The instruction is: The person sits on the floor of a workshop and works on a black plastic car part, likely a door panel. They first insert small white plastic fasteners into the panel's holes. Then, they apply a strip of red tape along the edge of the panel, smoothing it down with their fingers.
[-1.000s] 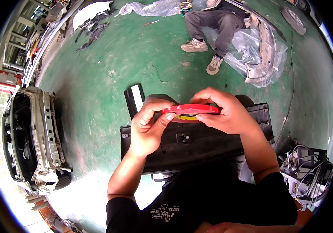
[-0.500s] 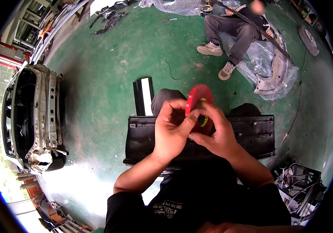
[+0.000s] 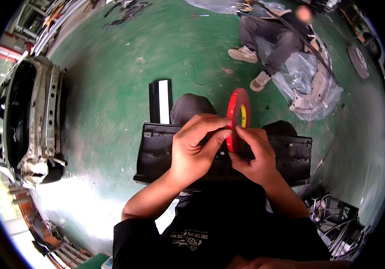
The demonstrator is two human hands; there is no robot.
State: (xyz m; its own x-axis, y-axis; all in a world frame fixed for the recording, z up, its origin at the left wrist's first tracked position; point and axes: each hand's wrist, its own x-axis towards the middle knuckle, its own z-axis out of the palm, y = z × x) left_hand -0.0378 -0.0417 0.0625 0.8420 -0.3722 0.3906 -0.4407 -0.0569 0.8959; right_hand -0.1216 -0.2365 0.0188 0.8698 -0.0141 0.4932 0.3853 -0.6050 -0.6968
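Note:
A roll of red tape (image 3: 233,107) with a yellow inner ring stands nearly edge-on between my two hands. My left hand (image 3: 194,143) is closed, thumb and forefinger pinched at the roll's outer edge; whether a loose tape end sits between them is too small to tell. From the other side my right hand (image 3: 260,154) grips the roll low down, fingers by its centre hole and thumb beneath. Below my hands a long black plastic panel (image 3: 156,154) lies across in front of me, its middle partly hidden by my hands.
A black strip with a white band (image 3: 164,102) lies beyond the panel. A stripped car body part (image 3: 44,121) stands left. Ahead right, a person (image 3: 269,36) sits beside clear plastic sheeting (image 3: 307,67) and a curved bumper piece (image 3: 309,99). Tangled cables (image 3: 340,219) lie lower right.
The roll has turned more edge-on and moved slightly up. My left fingertips have shifted to its outer edge, and the right fingers have moved lower on it. My view has shifted a little.

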